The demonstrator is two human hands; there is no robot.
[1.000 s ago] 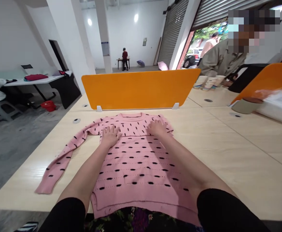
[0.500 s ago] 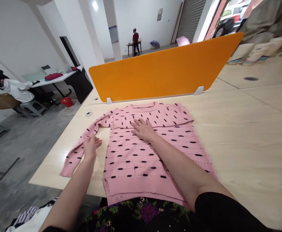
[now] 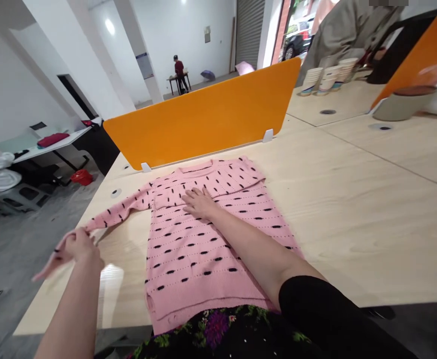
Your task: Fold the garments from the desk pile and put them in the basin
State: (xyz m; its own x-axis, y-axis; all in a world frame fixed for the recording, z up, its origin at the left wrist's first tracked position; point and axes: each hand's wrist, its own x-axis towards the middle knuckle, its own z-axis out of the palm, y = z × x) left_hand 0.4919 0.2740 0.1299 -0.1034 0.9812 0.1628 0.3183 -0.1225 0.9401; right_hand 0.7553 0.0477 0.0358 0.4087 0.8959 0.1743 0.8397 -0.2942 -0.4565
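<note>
A pink sweater with black dashes (image 3: 203, 249) lies flat on the light wooden table (image 3: 353, 199), its right sleeve folded across the chest. My right hand (image 3: 199, 203) rests flat and open on the chest just below the folded sleeve. My left hand (image 3: 78, 245) is closed on the left sleeve (image 3: 121, 212) near its cuff and holds that end lifted off the table at the left edge.
An orange divider panel (image 3: 203, 124) stands behind the sweater. Stacked paper cups (image 3: 327, 79) sit beyond it, where a person in a grey jacket (image 3: 345, 30) leans over. A grey bowl (image 3: 401, 102) lies at the right. Another person (image 3: 179, 70) stands far back.
My left hand went from the sweater's chest out to the left sleeve and grasped its end, lifting it. My right hand slid left to the middle of the chest. The camera swung left.
</note>
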